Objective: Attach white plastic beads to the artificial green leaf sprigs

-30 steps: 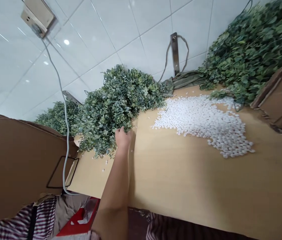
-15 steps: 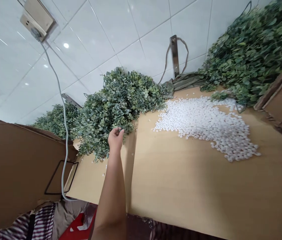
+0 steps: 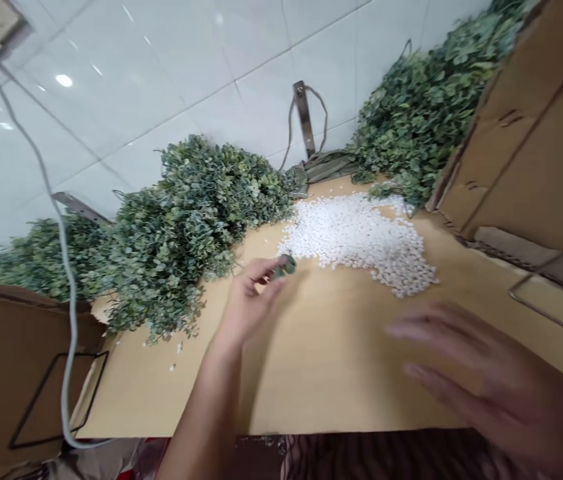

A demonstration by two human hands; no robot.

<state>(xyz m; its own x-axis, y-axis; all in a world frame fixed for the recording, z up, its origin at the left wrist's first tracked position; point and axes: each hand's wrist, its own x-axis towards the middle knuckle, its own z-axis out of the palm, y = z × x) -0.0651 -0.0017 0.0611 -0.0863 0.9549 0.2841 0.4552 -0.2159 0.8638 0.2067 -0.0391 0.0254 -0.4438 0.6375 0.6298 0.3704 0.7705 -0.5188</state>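
A left hand (image 3: 248, 301) pinches a small green sprig (image 3: 289, 263) between thumb and fingers above a pale wooden bench (image 3: 331, 367), near the close left edge of a spread of white pieces (image 3: 356, 230). The sprig's visible leaves poke out past the fingertips to the right and slightly away from the person, toward the white pieces. Its stem is hidden by the hand, so the full line of its long axis cannot be told.

At right, a right hand (image 3: 484, 363), blurred, hangs over the near part of the bench, its thumb and fingers spread apart and nothing seen between them; the sprig lies well to its left.

Behind the left hand, a leafy green heap (image 3: 186, 220) is banked along the tiled wall (image 3: 171, 60), a few loose white bits lying at its near edge. A second mass of foliage (image 3: 414, 117) rises at the far right, beside a brown cardboard panel (image 3: 546, 153). Between the two green masses, a metal bracket (image 3: 304, 123) stands against the tiles with a loop of cord around it. A pale cable (image 3: 67, 267) hangs at left, in front of a cardboard box (image 3: 6, 347).
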